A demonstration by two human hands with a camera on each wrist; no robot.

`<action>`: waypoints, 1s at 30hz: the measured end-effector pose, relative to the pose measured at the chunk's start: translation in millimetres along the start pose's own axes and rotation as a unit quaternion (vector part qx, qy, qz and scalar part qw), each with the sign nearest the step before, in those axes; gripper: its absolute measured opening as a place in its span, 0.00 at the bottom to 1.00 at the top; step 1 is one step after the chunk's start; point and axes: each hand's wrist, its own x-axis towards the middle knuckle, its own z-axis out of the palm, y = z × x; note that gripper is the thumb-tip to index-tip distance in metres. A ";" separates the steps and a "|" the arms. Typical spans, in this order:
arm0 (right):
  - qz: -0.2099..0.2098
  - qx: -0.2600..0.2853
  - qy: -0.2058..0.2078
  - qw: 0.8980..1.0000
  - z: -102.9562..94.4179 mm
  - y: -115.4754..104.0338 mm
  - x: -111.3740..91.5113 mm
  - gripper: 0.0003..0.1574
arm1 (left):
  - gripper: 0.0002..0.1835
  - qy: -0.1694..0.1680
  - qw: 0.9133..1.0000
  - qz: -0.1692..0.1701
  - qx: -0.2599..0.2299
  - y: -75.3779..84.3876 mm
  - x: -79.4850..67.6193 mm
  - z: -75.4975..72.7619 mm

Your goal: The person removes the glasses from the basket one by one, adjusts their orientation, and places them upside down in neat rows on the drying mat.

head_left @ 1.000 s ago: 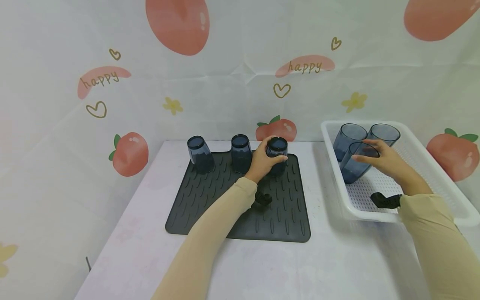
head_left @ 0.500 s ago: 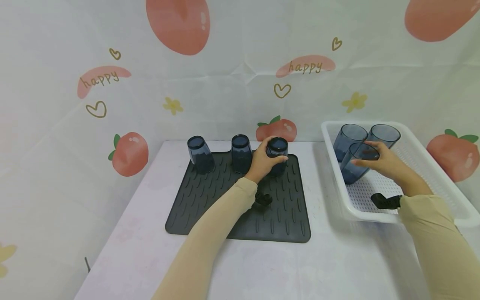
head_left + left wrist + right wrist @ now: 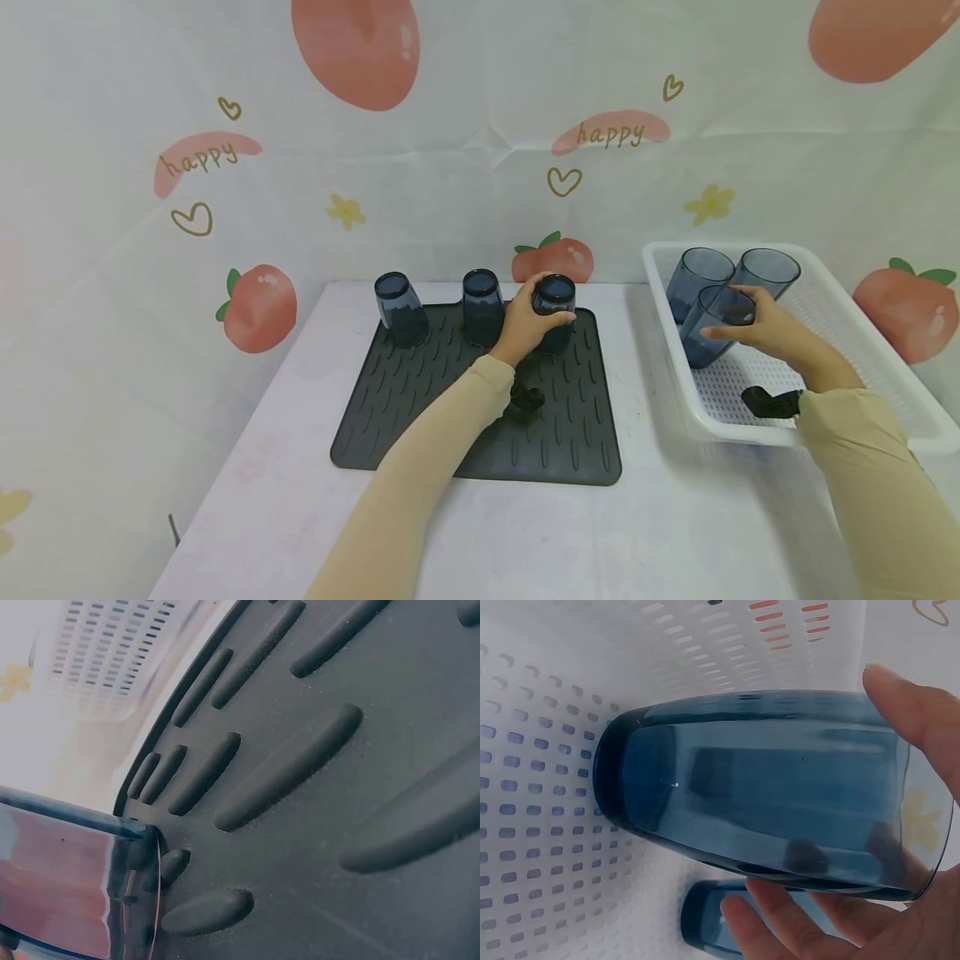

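Observation:
My left hand (image 3: 528,321) holds an upside-down blue drinking glass (image 3: 556,292) by its sides at the back right of a black drying mat (image 3: 480,417). Part of this blue glass (image 3: 60,877) shows at the lower left of the left wrist view. Over the white basket (image 3: 873,333), my right hand (image 3: 780,333) grips another blue glass (image 3: 705,337) near its rim, thumb on one side and fingers on the other. This glass (image 3: 765,787) is mouth up and tilted in the basket; whether its base touches the basket floor I cannot tell.
Two upside-down glasses, a left one (image 3: 403,308) and a middle one (image 3: 482,307), stand along the mat's back edge. Behind the held glass, two upright glasses, one at the left (image 3: 697,275) and one at the right (image 3: 772,265), are in the basket. A patterned cloth (image 3: 450,192) hangs behind the table.
My right hand has shifted very slightly left and down at the glass, whose rim has moved a little with it. The left hand and its glass stay put.

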 end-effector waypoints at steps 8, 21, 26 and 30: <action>0.007 0.002 -0.003 1.000 0.1 1.4 3.1 0.69 | 0.41 0.002 1.000 0.005 0.001 -1.9 1.3 0.0; 0.017 0.004 -0.008 1.000 -0.8 -3.3 0.8 0.70 | 0.41 0.003 1.000 0.012 0.002 -4.9 2.0 -0.1; 0.013 0.000 0.000 1.000 -0.6 -3.0 0.2 0.69 | 0.40 0.002 1.000 0.009 0.002 -2.9 1.0 0.2; 0.008 0.000 0.008 1.000 -0.1 -6.2 -3.0 0.67 | 0.40 -0.001 1.000 0.008 0.000 -0.2 -0.2 0.5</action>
